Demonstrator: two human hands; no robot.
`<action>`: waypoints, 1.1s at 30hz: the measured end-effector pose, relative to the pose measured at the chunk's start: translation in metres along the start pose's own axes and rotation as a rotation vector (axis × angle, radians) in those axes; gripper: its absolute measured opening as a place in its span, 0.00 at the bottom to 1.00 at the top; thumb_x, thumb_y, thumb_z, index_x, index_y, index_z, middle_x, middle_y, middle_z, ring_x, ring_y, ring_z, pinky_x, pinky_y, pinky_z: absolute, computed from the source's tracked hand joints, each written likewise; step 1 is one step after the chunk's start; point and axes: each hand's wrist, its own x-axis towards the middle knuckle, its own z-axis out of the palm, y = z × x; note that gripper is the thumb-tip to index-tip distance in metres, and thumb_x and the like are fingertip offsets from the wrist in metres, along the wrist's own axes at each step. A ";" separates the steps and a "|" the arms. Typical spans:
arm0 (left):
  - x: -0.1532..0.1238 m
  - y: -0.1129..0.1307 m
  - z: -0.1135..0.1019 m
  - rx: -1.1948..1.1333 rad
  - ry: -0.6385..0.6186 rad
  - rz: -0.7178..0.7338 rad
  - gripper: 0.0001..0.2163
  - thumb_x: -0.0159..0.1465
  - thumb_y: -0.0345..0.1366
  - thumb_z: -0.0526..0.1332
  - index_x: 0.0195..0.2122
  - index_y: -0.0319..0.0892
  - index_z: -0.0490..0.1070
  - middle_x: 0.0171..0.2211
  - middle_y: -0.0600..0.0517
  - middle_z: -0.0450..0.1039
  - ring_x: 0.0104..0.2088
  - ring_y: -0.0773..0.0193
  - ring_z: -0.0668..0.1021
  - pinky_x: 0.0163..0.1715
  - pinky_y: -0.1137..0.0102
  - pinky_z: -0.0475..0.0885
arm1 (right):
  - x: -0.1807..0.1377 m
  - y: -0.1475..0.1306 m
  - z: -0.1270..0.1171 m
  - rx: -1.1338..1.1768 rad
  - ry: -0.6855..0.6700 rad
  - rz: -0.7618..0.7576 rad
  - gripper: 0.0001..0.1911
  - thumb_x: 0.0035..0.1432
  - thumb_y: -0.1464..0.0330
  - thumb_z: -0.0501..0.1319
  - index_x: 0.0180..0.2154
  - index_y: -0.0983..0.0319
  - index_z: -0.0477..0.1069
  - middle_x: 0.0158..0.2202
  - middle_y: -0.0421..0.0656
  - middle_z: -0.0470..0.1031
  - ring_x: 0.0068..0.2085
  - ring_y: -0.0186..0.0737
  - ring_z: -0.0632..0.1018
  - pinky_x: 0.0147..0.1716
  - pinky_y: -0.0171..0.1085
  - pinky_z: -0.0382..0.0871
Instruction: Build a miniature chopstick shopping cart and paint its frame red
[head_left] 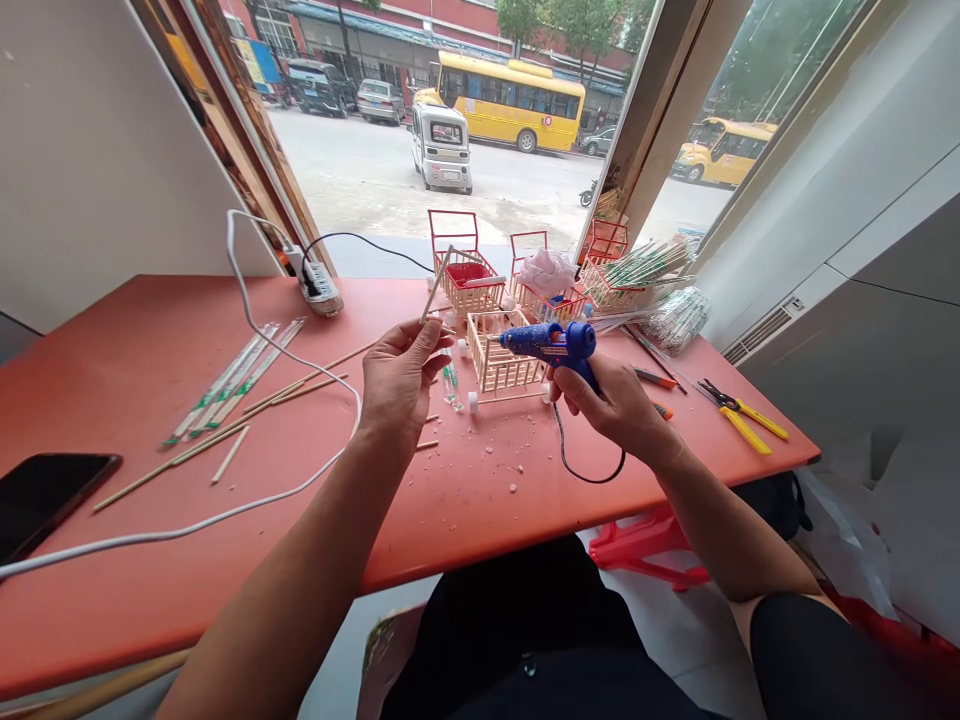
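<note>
Blue glue gun (551, 343), one; stick (437, 284), one

Small craft workshop at ground-level street window (525, 200). Orange desk (112, 380) strewn with loose sticks (225, 425), wrapped chopsticks (232, 385), white crumbs (495, 450). Stick-built mini carts (469, 285) lined by glass, bagged stick bundles (675, 315) at right. Tools out: blue glue gun (551, 343), yellow pliers (742, 415), power strip (321, 285). Outside: road (360, 170), 2 yellow buses (510, 100), parked cars (379, 100)
</note>
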 end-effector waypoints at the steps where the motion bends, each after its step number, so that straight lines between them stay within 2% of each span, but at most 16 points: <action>1: 0.000 0.000 0.000 -0.004 -0.002 -0.001 0.16 0.49 0.42 0.84 0.33 0.44 0.82 0.34 0.53 0.81 0.34 0.67 0.82 0.34 0.74 0.74 | 0.000 0.001 0.001 0.015 -0.008 0.004 0.23 0.74 0.51 0.57 0.36 0.62 0.75 0.29 0.43 0.79 0.29 0.36 0.75 0.34 0.37 0.64; 9: 0.000 0.000 -0.001 -0.011 -0.021 -0.001 0.16 0.50 0.42 0.85 0.33 0.45 0.82 0.34 0.53 0.82 0.35 0.67 0.82 0.34 0.73 0.74 | 0.002 0.007 0.005 0.301 -0.050 0.058 0.30 0.72 0.41 0.57 0.38 0.63 0.74 0.33 0.44 0.80 0.27 0.34 0.75 0.31 0.36 0.67; 13: 0.000 0.000 -0.001 0.006 -0.015 0.001 0.16 0.50 0.43 0.84 0.34 0.45 0.82 0.34 0.53 0.82 0.35 0.67 0.82 0.35 0.73 0.74 | 0.003 0.008 0.010 0.448 0.011 0.070 0.29 0.71 0.41 0.59 0.40 0.62 0.73 0.34 0.43 0.80 0.28 0.33 0.75 0.30 0.36 0.67; 20: 0.000 0.001 -0.002 0.001 -0.004 0.001 0.17 0.49 0.43 0.84 0.34 0.45 0.82 0.35 0.53 0.82 0.35 0.67 0.82 0.35 0.74 0.74 | 0.005 0.015 0.014 0.378 0.084 -0.061 0.28 0.72 0.42 0.58 0.42 0.62 0.75 0.33 0.43 0.80 0.29 0.35 0.76 0.33 0.38 0.69; 24: 0.001 0.001 -0.002 -0.002 0.017 0.004 0.16 0.48 0.42 0.84 0.33 0.45 0.83 0.35 0.53 0.83 0.36 0.67 0.82 0.35 0.74 0.74 | 0.009 0.015 0.016 0.372 0.109 -0.097 0.30 0.71 0.40 0.58 0.43 0.61 0.74 0.38 0.46 0.82 0.31 0.36 0.76 0.34 0.40 0.70; 28: 0.002 0.000 -0.003 0.007 0.027 0.023 0.14 0.52 0.41 0.83 0.34 0.45 0.82 0.36 0.53 0.82 0.35 0.67 0.82 0.35 0.73 0.73 | 0.014 0.009 0.014 0.345 0.160 -0.138 0.31 0.70 0.38 0.57 0.44 0.60 0.74 0.40 0.48 0.83 0.33 0.40 0.77 0.37 0.44 0.73; 33: 0.004 0.001 -0.004 0.008 0.041 0.025 0.13 0.53 0.40 0.83 0.33 0.46 0.82 0.35 0.53 0.82 0.34 0.68 0.81 0.35 0.73 0.73 | 0.026 -0.005 0.004 0.310 0.196 -0.185 0.33 0.68 0.34 0.54 0.37 0.56 0.73 0.41 0.49 0.80 0.39 0.44 0.79 0.43 0.48 0.78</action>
